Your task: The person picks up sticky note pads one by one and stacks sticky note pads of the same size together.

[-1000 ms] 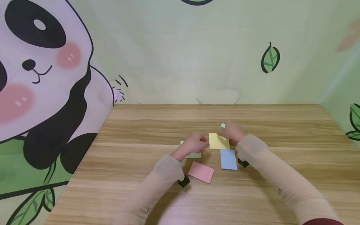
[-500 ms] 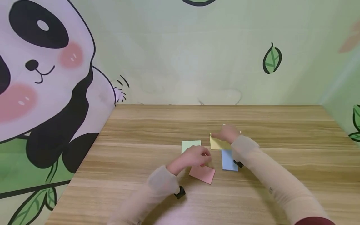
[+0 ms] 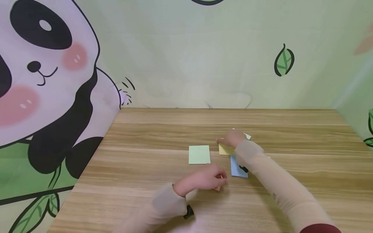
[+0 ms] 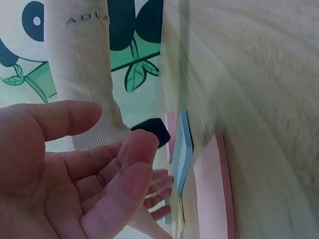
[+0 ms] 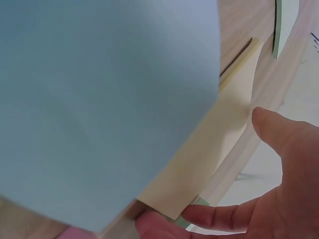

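Yellow pad (image 3: 225, 150) on the surface (image 3: 151, 139), surely light and stiffish, best taken by its edges; right hand (image 3: 234, 139) spans it, grip wide; left hand (image 3: 205, 178) hovers loose, holding nothing, over the pink pad (image 4: 213, 199)

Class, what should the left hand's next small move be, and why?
Probably a slight lowering of the left hand onto the pink pad beneath it: the hand holds nothing, and the left wrist view shows a gap between hand and pad.

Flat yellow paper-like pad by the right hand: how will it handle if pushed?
The yellow pad probably slides rather than rolls, being flat with straight edges. It's likely light, being thin. Its uncurled surface suggests some stiffness.
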Demonstrator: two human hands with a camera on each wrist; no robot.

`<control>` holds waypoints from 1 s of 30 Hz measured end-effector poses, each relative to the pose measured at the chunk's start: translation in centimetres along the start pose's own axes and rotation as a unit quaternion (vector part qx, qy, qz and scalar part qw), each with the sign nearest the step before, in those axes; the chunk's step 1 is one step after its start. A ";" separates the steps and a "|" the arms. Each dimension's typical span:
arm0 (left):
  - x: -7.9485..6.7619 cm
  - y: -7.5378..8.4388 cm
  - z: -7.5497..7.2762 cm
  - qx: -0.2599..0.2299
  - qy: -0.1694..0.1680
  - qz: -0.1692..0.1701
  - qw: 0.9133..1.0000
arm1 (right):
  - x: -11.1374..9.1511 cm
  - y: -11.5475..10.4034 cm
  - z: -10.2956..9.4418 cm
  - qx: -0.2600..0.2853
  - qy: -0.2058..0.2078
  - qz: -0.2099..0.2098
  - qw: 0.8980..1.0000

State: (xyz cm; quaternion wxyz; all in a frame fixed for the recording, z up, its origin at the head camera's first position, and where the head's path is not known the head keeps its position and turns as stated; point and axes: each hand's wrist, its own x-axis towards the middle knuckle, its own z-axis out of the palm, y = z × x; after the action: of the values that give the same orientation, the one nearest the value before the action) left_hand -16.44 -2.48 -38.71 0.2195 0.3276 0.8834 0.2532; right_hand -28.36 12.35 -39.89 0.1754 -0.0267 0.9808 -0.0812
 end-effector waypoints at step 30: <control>-2.0 0.5 0.9 0.121 0.040 0.051 0.991 | 0.9 0.0 0.0 0.008 -0.005 0.026 1.000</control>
State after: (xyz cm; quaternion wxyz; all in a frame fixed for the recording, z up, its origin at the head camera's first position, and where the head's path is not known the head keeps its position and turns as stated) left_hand -14.28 -3.24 -38.66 0.1295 0.3859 0.8978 0.1683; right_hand -29.21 12.24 -40.22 0.1823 -0.0001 0.9796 -0.0845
